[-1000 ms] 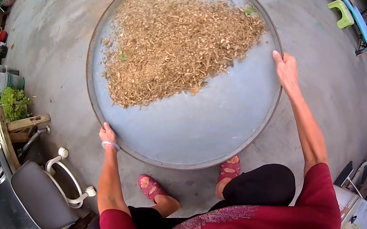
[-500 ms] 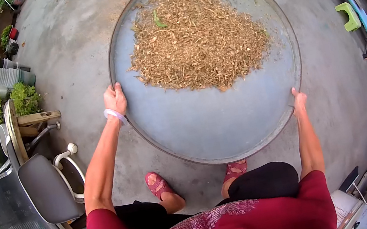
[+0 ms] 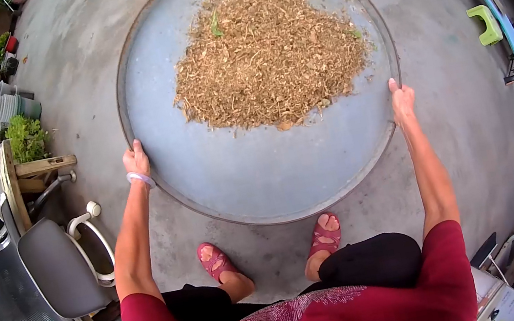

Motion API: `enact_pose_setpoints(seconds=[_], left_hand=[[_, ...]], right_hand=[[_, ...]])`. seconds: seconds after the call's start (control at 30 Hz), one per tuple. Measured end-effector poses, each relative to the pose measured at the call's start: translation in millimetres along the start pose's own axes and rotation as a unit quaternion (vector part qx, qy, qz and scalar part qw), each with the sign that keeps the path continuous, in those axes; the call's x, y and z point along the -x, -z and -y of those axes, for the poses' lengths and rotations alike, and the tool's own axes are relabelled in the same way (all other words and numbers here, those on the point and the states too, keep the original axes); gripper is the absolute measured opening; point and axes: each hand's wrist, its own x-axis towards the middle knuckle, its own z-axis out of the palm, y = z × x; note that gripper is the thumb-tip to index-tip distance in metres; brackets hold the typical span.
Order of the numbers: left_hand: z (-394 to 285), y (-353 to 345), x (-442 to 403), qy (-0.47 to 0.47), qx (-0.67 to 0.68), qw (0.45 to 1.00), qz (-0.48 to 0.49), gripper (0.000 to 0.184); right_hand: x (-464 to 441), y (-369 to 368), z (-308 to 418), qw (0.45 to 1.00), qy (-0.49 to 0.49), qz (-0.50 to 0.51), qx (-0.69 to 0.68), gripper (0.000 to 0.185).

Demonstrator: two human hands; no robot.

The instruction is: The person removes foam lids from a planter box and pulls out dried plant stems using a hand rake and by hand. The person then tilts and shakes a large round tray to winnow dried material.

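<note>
Both my hands grip a large round metal tray (image 3: 262, 187) with a raised rim, held out in front of me above the floor. My left hand (image 3: 136, 160) is closed on the rim at the left, thumb on top, a pale bangle (image 3: 141, 179) on its wrist. Closed on the opposite rim, a little higher in view, is my right hand (image 3: 402, 100). A heap of dry brown plant chaff (image 3: 266, 56) covers the far and middle part of the tray, and a green leaf (image 3: 216, 24) lies on it. The fingers under the rim are hidden.
Grey concrete floor (image 3: 474, 143) surrounds the tray. An office chair (image 3: 59, 264) and a wooden frame (image 3: 45, 165) stand at left, near plants and stacked pots (image 3: 3, 107). At right are a green stool (image 3: 487, 25) and a blue board (image 3: 510, 37). My sandalled feet are below the tray.
The tray has shifted left and turned: my left hand is lower and further left, my right hand higher. The chaff heap has moved slightly left and its outline has changed.
</note>
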Motion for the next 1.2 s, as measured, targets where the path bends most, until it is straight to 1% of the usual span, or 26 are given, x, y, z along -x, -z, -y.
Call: enact_pose_setpoints(seconds=[0.03,0.1,0.13,0.17,0.2,0.23,0.27,0.3,0.33,0.4,0.47,0.5,0.6,0.67,0.7,0.73,0.77,0.83,0.87,0.93,0.97,1.07,1.1,1.17,1.2], left_hand=[[-8,9,-2,-0.013,0.038,0.999,-0.01,0.042],[-19,21,-9,-0.043,0.117,0.992,-0.034,0.042],[-20,20,-12,-0.064,0.113,0.989,-0.072,0.042],[-20,15,-12,-0.085,0.11,0.984,-0.111,0.042],[-18,10,-12,-0.105,0.105,0.978,-0.148,0.042],[-7,7,-14,-0.092,0.086,0.983,-0.136,0.043],[4,7,-16,-0.033,0.029,0.995,-0.092,0.042],[16,3,-14,-0.034,0.021,0.997,-0.069,0.042],[22,0,-9,-0.035,0.017,0.998,-0.049,0.041],[41,2,0,0.047,-0.04,0.998,0.012,0.041],[73,1,9,0.08,-0.127,0.988,0.024,0.041],[79,-1,11,0.064,-0.099,0.993,0.015,0.041],[81,4,25,0.038,-0.034,0.999,-0.004,0.041],[30,13,15,0.03,0.01,0.999,-0.011,0.04],[17,18,8,0.041,0.032,0.999,-0.004,0.04],[14,19,5,0.009,0.061,0.997,-0.037,0.039],[11,20,2,-0.025,0.089,0.993,-0.069,0.039],[6,17,-4,-0.083,0.137,0.978,-0.133,0.038],[10,14,-4,-0.053,0.105,0.982,-0.146,0.038],[18,7,0,0.008,0.04,0.986,-0.162,0.038],[21,5,4,0.04,0.002,0.99,-0.138,0.041],[42,4,16,0.029,-0.052,0.995,-0.075,0.045],[60,3,20,0.033,-0.03,0.997,-0.06,0.048],[81,6,37,0.053,-0.095,0.994,-0.027,0.047],[89,6,43,0.063,-0.129,0.99,-0.009,0.047]], right_hand=[[1,-2,15,1.0,0.001,0.002,-0.02,0.038],[5,-8,24,0.994,0.061,-0.034,-0.084,0.04],[7,-10,28,0.987,0.092,-0.054,-0.118,0.042],[0,-12,18,0.99,0.094,-0.044,-0.098,0.042],[-10,-19,12,0.995,0.076,-0.051,-0.041,0.041],[-17,-26,5,0.997,0.055,-0.058,0.017,0.041],[-12,-31,7,0.995,0.031,-0.065,0.075,0.041],[-4,-35,9,0.995,0.041,-0.032,0.086,0.04],[-5,-35,0,0.995,0.024,0.001,0.093,0.039],[-13,-37,-35,0.992,-0.006,0.069,0.107,0.038],[-5,-43,-86,0.991,0.067,-0.014,0.115,0.036],[-4,-47,-97,0.986,0.105,-0.055,0.117,0.036],[9,-41,-58,0.996,0.037,0.021,0.077,0.034],[7,-40,-16,0.996,0.072,0.001,0.056,0.037],[2,-39,-2,0.995,0.088,-0.003,0.04,0.038],[0,-37,11,0.995,0.102,-0.006,0.024,0.039],[2,-38,25,0.995,0.093,-0.033,-0.015,0.044],[9,-34,36,0.989,0.134,-0.04,-0.047,0.046],[10,-33,39,0.985,0.155,-0.044,-0.063,0.047],[-9,-44,17,0.986,0.154,-0.062,-0.003,0.045],[-10,-43,6,0.986,0.15,-0.07,0.031,0.043],[-1,-36,-12,0.991,0.114,0.039,0.065,0.043],[0,-35,-29,0.993,0.068,0.065,0.076,0.043],[-8,-40,-103,0.98,0.143,-0.034,0.134,0.042],[-12,-44,-125,0.967,0.178,-0.083,0.164,0.042]])
